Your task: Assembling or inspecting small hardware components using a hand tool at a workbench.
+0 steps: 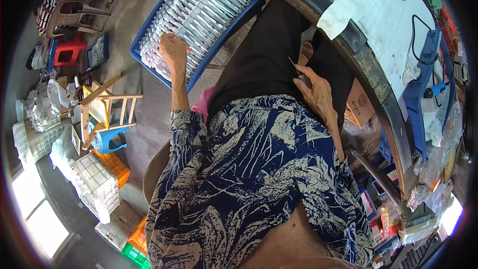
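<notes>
On the left, my left hand (174, 54) is over the near end of a blue tray (137, 45), its fingers curled down at the silver pieces; what they hold, if anything, is hidden. The tray is packed with rows of slim silver metal pieces (199, 10), laid side by side. My right hand (316, 93) rests by my right thigh, closed around a small dark metal tool (299, 75) with a thin pointed tip standing out past the thumb. Its exact kind cannot be made out.
A workbench (383, 25) with a worn curved edge runs along the right, with a white cloth (337, 17) over its rim. A blue bin (423, 92) stands on it. Crates (94, 179), a wooden stool (107, 109) and a red stool (69, 50) stand at left. A cardboard box (359, 103) is below the bench.
</notes>
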The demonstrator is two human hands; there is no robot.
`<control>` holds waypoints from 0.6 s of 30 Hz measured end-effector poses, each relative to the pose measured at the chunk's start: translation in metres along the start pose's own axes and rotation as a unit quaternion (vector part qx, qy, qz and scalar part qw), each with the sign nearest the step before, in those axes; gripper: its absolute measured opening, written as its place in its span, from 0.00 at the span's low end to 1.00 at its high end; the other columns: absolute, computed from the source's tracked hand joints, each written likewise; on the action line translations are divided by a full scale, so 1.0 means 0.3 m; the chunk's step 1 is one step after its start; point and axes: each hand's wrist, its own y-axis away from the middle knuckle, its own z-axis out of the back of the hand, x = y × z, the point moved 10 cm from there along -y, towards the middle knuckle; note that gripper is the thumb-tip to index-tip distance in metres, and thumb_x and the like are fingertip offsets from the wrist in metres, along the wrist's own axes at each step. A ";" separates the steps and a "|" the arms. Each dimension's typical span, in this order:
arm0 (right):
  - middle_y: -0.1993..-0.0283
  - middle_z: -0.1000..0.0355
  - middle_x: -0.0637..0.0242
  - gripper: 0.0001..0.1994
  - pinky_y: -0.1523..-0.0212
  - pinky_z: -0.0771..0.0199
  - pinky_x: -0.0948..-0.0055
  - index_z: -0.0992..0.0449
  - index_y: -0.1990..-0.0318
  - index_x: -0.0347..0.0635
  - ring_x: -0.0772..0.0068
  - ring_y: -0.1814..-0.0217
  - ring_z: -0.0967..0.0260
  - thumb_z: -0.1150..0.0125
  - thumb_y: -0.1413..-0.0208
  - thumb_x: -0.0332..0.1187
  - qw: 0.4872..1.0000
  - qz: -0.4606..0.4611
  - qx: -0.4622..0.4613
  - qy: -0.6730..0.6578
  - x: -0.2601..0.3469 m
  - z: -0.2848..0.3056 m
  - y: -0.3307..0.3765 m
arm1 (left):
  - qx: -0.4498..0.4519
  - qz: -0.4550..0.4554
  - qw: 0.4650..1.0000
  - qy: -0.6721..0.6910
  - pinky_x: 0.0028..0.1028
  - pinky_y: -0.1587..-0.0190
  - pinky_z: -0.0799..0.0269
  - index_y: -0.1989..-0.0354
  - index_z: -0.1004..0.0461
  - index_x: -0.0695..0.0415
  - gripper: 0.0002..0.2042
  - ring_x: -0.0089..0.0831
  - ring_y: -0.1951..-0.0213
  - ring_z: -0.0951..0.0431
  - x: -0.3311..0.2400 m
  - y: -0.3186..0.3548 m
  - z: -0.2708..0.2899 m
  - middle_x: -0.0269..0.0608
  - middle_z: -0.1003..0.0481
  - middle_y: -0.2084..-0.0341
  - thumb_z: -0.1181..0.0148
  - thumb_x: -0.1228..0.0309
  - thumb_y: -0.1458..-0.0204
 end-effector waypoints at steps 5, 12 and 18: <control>0.71 0.28 0.55 0.16 0.68 0.32 0.74 0.28 0.54 0.43 0.67 0.71 0.29 0.42 0.52 0.33 0.989 -0.061 0.013 -0.135 -0.048 -0.010 -0.014 | -0.063 -0.130 0.982 -0.124 0.33 0.80 0.31 0.67 0.31 0.66 0.07 0.35 0.84 0.26 -0.113 0.021 -0.009 0.50 0.29 0.82 0.51 0.77 0.55; 0.62 0.27 0.54 0.17 0.59 0.32 0.68 0.28 0.54 0.41 0.58 0.60 0.28 0.44 0.52 0.35 0.978 -0.103 0.082 -0.162 -0.052 -0.066 -0.051 | 0.136 -0.097 0.977 0.132 0.20 0.84 0.37 0.66 0.31 0.64 0.06 0.20 0.85 0.34 -0.383 0.141 -0.218 0.37 0.32 0.83 0.52 0.82 0.52; 0.66 0.27 0.53 0.17 0.61 0.31 0.67 0.26 0.56 0.40 0.56 0.64 0.28 0.43 0.54 0.37 0.982 -0.118 -0.007 -0.145 -0.077 0.006 -0.042 | 0.315 -0.197 0.906 0.203 0.18 0.80 0.37 0.65 0.30 0.65 0.06 0.18 0.82 0.34 -0.830 0.275 -0.470 0.35 0.32 0.81 0.51 0.79 0.51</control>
